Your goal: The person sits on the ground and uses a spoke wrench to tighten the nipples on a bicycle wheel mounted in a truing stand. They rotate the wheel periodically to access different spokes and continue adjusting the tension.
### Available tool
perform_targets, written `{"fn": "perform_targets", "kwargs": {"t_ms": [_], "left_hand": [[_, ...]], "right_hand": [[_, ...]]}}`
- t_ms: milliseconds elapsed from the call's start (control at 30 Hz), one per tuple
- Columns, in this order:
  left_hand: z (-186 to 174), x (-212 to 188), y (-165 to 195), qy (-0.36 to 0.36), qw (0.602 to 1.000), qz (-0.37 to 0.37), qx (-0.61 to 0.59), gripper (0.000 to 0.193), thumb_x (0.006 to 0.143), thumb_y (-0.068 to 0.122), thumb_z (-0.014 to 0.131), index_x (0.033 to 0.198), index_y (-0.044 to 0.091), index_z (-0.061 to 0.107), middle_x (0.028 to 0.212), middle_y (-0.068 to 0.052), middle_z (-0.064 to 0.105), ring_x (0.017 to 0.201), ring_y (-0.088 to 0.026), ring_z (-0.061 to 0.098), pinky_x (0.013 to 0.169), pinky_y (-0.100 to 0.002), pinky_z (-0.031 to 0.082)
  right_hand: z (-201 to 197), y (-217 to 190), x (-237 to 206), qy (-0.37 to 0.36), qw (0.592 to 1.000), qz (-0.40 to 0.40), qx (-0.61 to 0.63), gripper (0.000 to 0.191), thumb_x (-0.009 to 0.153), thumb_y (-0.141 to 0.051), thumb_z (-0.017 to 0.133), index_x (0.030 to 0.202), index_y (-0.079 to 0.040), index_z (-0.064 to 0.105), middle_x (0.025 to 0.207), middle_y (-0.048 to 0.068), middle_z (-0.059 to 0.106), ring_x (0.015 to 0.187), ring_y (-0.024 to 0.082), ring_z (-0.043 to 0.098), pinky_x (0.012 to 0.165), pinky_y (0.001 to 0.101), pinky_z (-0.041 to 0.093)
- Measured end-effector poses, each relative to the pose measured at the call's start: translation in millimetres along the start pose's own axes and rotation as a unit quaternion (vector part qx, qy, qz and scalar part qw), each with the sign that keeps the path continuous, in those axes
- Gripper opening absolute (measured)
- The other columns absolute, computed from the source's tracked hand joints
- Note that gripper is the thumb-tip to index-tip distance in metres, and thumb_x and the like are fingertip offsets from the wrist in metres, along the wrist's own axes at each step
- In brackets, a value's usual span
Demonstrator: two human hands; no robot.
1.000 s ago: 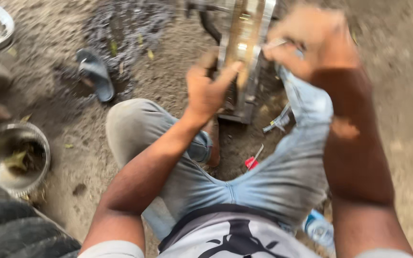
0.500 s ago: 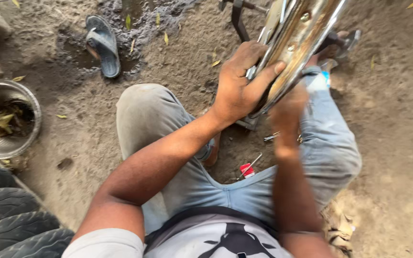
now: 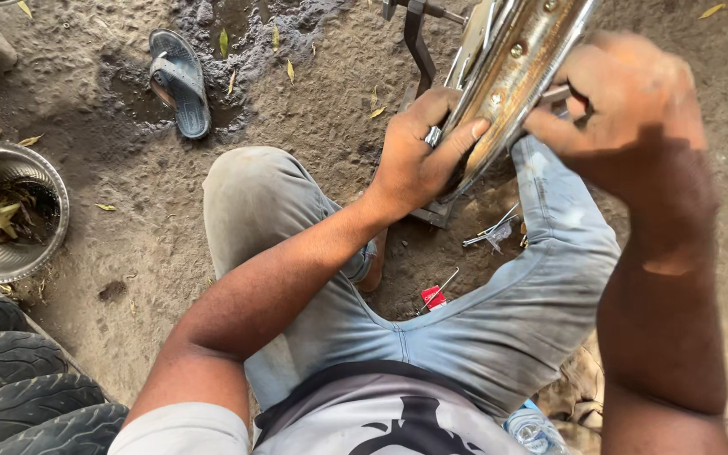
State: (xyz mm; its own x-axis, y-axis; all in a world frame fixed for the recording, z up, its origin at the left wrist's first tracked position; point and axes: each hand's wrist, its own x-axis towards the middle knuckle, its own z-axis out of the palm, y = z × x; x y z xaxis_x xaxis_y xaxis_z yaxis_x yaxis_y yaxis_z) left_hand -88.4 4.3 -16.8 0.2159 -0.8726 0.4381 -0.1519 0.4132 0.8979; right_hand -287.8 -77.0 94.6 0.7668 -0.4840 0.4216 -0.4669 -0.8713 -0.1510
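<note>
A shiny metal wheel rim point(image 3: 522, 59) stands on edge in a dark metal stand point(image 3: 419, 50) on the dirt between my knees. My left hand point(image 3: 419, 152) grips the rim's lower edge, fingers wrapped over it. Level with it on the other side, my right hand point(image 3: 625, 109) is closed on a small metal tool point(image 3: 554, 93) pressed against the rim. I sit on the ground in pale jeans. Several loose spokes point(image 3: 490, 232) and a small red-handled tool point(image 3: 434, 297) lie on the dirt between my legs.
A metal bowl point(image 3: 52, 240) with leaves in it sits at the left, above stacked tyres point(image 3: 18, 379) at the lower left. A blue sandal point(image 3: 180, 80) lies on damp dirt at the top left. A plastic bottle point(image 3: 532, 430) lies by my right hip.
The view has tilted and steadied. My right hand rose from below the rim to its right side. My left hand kept its hold on the rim.
</note>
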Motion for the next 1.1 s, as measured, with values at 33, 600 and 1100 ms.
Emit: {"fn": "perform_targets", "kwargs": {"t_ms": [33, 600, 1100], "left_hand": [[-1, 1, 1, 0.001, 0.999, 0.028, 0.014, 0.020, 0.098, 0.014, 0.076, 0.112, 0.002, 0.069, 0.103, -0.012, 0.070, 0.095, -0.028, 0.069, 0.088, -0.036, 0.055], [-8, 6, -11, -0.019, 0.991, 0.067, 0.117, 0.028, 0.094, 0.016, 0.078, 0.117, 0.002, 0.068, 0.113, -0.014, 0.067, 0.109, -0.033, 0.064, 0.097, -0.040, 0.052], [24, 221, -61, -0.257, 0.934, -0.079, 0.234, 0.067, 0.095, 0.026, 0.079, 0.149, 0.000, 0.048, 0.149, -0.021, 0.056, 0.141, -0.030, 0.054, 0.119, -0.041, 0.041]], "right_hand": [[9, -4, -3, 0.017, 1.000, 0.018, -0.006, 0.016, 0.093, -0.010, 0.083, 0.094, -0.003, 0.069, 0.083, 0.012, 0.062, 0.080, 0.030, 0.063, 0.074, 0.0393, 0.052], [156, -13, -82, 0.252, 0.867, 0.294, 0.313, 0.015, 0.101, -0.015, 0.072, 0.101, 0.000, 0.070, 0.087, 0.006, 0.068, 0.080, 0.014, 0.062, 0.073, 0.0312, 0.051], [187, -38, -241, 0.218, 0.681, 0.637, 0.289, 0.019, 0.092, -0.018, 0.078, 0.089, 0.000, 0.074, 0.066, -0.006, 0.058, 0.059, 0.005, 0.046, 0.049, 0.0284, 0.036]]}}
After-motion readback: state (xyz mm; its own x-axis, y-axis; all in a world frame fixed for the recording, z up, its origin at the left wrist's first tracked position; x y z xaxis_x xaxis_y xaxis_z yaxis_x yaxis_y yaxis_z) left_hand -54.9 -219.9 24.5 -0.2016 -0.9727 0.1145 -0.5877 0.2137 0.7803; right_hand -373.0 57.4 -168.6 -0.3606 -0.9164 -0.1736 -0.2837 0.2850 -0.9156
